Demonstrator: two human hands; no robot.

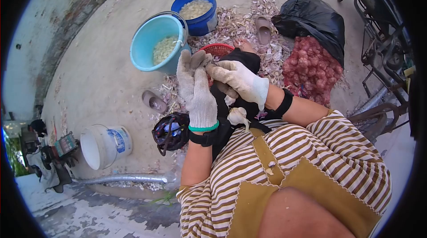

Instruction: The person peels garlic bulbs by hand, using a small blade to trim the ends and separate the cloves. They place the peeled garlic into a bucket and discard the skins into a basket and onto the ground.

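White garlic (238, 116) (a bulb) lies below the right hand's fingers (219, 72).

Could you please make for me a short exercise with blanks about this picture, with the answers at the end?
1. The glove on the left hand has a ____ cuff.
2. The light-blue bucket holds pale, peeled ____.
3. The plastic bag touching the red mesh bag is ____ in colour.
4. The number of slippers on the ground is ____.

Missing words: green; garlic cloves; black; two.
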